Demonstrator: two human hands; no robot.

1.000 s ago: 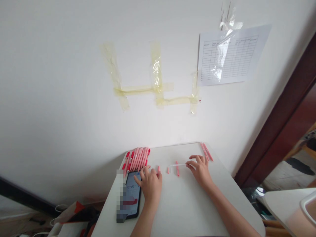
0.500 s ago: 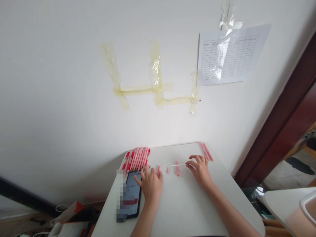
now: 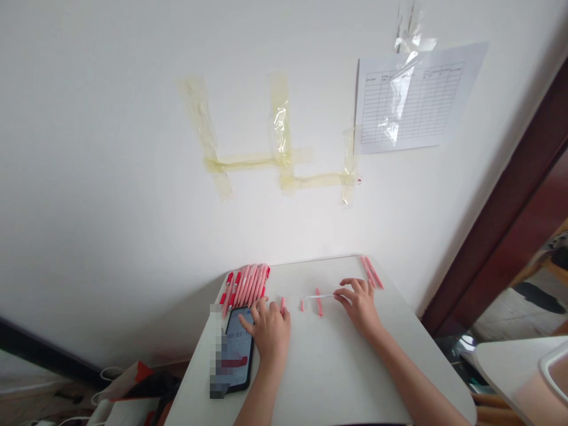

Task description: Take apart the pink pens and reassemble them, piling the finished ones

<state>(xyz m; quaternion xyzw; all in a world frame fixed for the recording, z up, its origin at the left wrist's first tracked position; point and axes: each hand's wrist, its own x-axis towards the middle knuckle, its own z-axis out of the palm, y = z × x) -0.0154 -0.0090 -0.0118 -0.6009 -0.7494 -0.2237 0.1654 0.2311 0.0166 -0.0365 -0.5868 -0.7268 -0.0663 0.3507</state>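
Note:
My left hand [image 3: 267, 329] rests on the white table [image 3: 328, 367] with fingers curled, a small pink pen part [image 3: 282, 305] at its fingertips and its thumb over the edge of a phone [image 3: 238, 349]. My right hand [image 3: 360, 303] lies fingers-down and pinches the end of a thin white refill [image 3: 318, 296]. A pink pen piece [image 3: 318, 302] crosses the refill, and a short pink bit [image 3: 302, 305] lies beside it. A row of several pink pens with red caps [image 3: 247, 284] sits at the table's far left.
Two pink pen barrels [image 3: 371, 272] lie at the table's far right corner. The wall behind carries yellowed tape strips [image 3: 280, 131] and a taped printed sheet [image 3: 410, 100]. A dark wooden door frame [image 3: 501, 219] stands to the right. Bags and cables lie on the floor at lower left.
My left hand has shifted slightly left and the pink part at its fingertips moved with it. My right hand stays on the refill.

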